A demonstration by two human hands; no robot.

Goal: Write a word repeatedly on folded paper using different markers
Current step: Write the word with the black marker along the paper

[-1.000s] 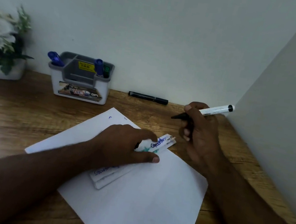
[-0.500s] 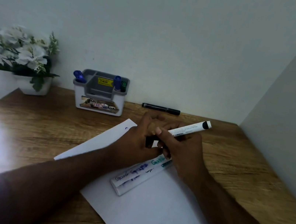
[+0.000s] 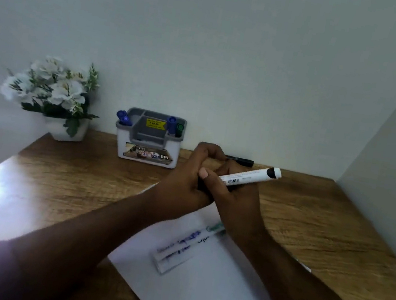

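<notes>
Right hand [image 3: 233, 197] pinches the white marker [image 3: 247, 177], barrel poking out far-right past its fingers. Left hand [image 3: 188, 174] is curled at the marker's tip, probably gripping the cap, though it's hidden. Folded paper [image 3: 184, 246] lies just near of both hands.

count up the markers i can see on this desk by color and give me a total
Blue-capped, standing in the organizer: 2
Green-capped, in the organizer: 1
Black, lying by the wall: 1
White with black end, gripped in the right hand: 1
Total: 5
</notes>
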